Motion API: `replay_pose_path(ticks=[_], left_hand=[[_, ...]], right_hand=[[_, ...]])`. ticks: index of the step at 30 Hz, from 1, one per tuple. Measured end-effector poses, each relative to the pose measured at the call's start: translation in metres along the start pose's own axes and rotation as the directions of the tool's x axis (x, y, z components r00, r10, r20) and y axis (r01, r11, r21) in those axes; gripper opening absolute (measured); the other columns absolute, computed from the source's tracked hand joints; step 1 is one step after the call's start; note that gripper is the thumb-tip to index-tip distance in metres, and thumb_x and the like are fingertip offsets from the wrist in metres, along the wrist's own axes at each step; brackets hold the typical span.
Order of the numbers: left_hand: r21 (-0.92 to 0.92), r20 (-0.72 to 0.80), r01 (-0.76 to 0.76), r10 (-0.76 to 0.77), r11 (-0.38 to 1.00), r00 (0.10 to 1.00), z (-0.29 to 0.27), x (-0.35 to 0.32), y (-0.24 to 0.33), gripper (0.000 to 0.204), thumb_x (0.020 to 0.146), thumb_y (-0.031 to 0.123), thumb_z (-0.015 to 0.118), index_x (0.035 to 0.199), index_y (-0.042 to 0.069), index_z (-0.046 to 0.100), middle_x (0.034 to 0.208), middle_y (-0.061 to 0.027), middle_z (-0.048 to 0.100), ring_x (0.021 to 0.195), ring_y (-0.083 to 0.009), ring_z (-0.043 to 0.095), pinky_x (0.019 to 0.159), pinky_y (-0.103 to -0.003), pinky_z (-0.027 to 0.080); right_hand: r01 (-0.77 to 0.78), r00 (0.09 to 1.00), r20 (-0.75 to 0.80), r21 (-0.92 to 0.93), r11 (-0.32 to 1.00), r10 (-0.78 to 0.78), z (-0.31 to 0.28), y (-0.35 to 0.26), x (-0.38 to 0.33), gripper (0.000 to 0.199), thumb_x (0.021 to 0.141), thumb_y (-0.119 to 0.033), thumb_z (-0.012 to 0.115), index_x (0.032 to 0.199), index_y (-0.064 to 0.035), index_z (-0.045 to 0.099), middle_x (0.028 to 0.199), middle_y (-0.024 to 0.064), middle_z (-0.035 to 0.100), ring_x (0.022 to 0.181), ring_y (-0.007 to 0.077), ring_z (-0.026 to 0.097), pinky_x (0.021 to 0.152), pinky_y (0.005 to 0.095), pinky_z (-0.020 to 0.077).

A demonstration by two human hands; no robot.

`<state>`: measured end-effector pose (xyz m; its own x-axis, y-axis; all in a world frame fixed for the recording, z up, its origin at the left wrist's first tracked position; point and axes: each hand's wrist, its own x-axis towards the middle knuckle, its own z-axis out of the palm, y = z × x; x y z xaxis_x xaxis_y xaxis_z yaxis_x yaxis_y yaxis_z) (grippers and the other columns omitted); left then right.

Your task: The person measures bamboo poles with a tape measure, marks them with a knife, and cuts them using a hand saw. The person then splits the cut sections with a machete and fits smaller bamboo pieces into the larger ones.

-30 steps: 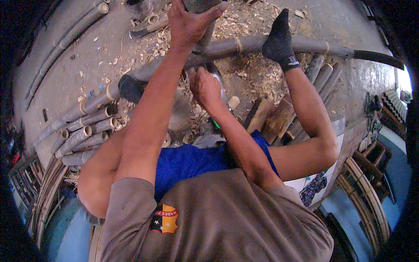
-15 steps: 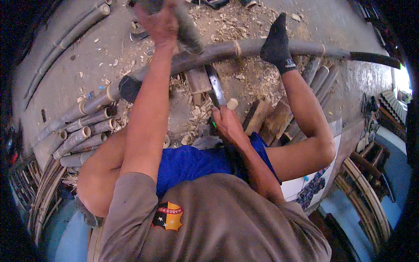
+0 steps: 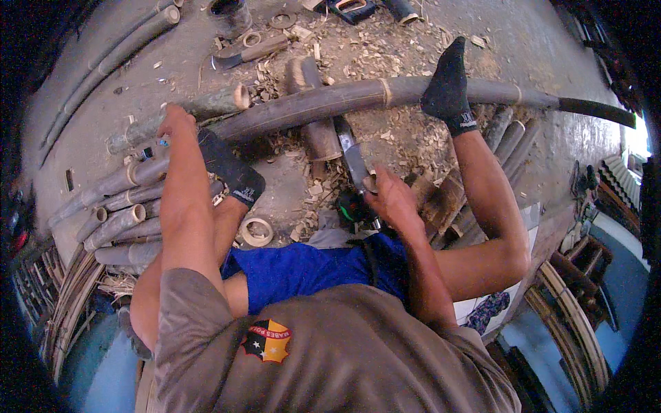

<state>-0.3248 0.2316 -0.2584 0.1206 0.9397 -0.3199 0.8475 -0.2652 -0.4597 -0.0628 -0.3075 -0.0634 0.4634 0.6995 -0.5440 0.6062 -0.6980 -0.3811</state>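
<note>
My left hand [image 3: 178, 121] is closed on a short greyish-green bamboo section [image 3: 217, 102], low at the left of a long bamboo pole [image 3: 317, 105]. The section's pale cut end faces right. In my right hand [image 3: 394, 199] is the handle of a machete [image 3: 354, 162], its dark broad blade pointing up and away toward the pole. The long pole lies crosswise over a short bamboo block [image 3: 318, 131]. One of my socked feet [image 3: 444, 93] touches the pole at the right; the other [image 3: 231, 165] is beside it at the left.
A green and black power tool [image 3: 354, 206] lies by my right hand, with a bamboo ring [image 3: 256, 232] to the left. Farther off are a wooden-handled blade [image 3: 251, 53], a handsaw [image 3: 351, 9] and a bamboo cylinder [image 3: 231, 17]. Chips litter the floor; cut bamboo lengths [image 3: 117, 227] lie left.
My left hand has brought the bamboo section down from the far side to the left. My right hand and the machete have shifted slightly right and nearer. My left foot shows more fully.
</note>
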Motion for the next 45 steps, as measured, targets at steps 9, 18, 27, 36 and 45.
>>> replay_pose_path(ticks=[9, 18, 27, 36, 45], left_hand=[[-0.595, -0.778, -0.804, 0.251, -0.002, 0.575, -0.180, -0.209, 0.184, 0.045, 0.093, 0.041, 0.066, 0.119, 0.005, 0.069, 0.121, -0.0189, 0.068, 0.110, -0.0358, 0.065, 0.096, -0.044, 0.049], [-0.762, -0.315, -0.599, 0.949, -0.246, 0.009, -0.239, -0.419, 0.224, 0.060, 0.090, 0.050, 0.068, 0.130, 0.005, 0.062, 0.128, -0.0203, 0.065, 0.113, -0.0367, 0.065, 0.102, -0.045, 0.048], [-0.779, -0.525, -0.410, 0.135, -0.475, 0.841, -0.269, -0.229, 0.219, 0.042, 0.088, 0.033, 0.073, 0.108, -0.003, 0.066, 0.099, -0.0095, 0.071, 0.089, -0.0199, 0.062, 0.083, -0.038, 0.050], [-0.682, -0.325, -0.496, -0.384, -0.537, 0.864, -0.273, 0.026, 0.132, 0.042, 0.089, 0.033, 0.071, 0.110, -0.003, 0.060, 0.105, -0.0091, 0.066, 0.091, -0.0211, 0.058, 0.084, -0.037, 0.047], [-0.901, -0.432, -0.405, -0.396, 0.155, 0.810, -0.168, 0.158, 0.192, 0.056, 0.090, 0.046, 0.067, 0.124, 0.002, 0.061, 0.112, -0.0175, 0.068, 0.097, -0.0297, 0.063, 0.086, -0.046, 0.050]], right_hand=[[0.147, 0.969, -0.168, -0.206, 0.967, -0.183, -0.026, 0.020, 0.014, 0.057, 0.082, -0.028, 0.074, 0.130, -0.0070, 0.052, 0.094, 0.0251, 0.069, 0.091, 0.0454, 0.067, 0.080, 0.0527, 0.0550], [0.434, 0.826, -0.295, -0.209, 0.876, -0.480, -0.196, 0.039, -0.064, 0.037, 0.091, -0.028, 0.064, 0.121, -0.0073, 0.060, 0.085, 0.0172, 0.070, 0.082, 0.0392, 0.070, 0.080, 0.0464, 0.0575], [0.269, 0.746, -0.606, -0.105, 0.957, -0.276, -0.229, 0.013, 0.075, 0.042, 0.089, -0.029, 0.066, 0.124, -0.0067, 0.058, 0.090, 0.0174, 0.069, 0.085, 0.0388, 0.068, 0.082, 0.0463, 0.0566], [0.268, 0.805, -0.538, -0.046, 0.962, -0.250, -0.200, -0.011, 0.159, 0.047, 0.087, -0.029, 0.068, 0.127, -0.0060, 0.055, 0.094, 0.0176, 0.068, 0.089, 0.0384, 0.067, 0.084, 0.0462, 0.0558], [0.226, 0.801, -0.570, 0.004, 0.974, -0.184, -0.183, 0.001, 0.163, 0.053, 0.086, -0.029, 0.070, 0.130, -0.0054, 0.052, 0.099, 0.0178, 0.066, 0.093, 0.0379, 0.066, 0.086, 0.0461, 0.0549]])
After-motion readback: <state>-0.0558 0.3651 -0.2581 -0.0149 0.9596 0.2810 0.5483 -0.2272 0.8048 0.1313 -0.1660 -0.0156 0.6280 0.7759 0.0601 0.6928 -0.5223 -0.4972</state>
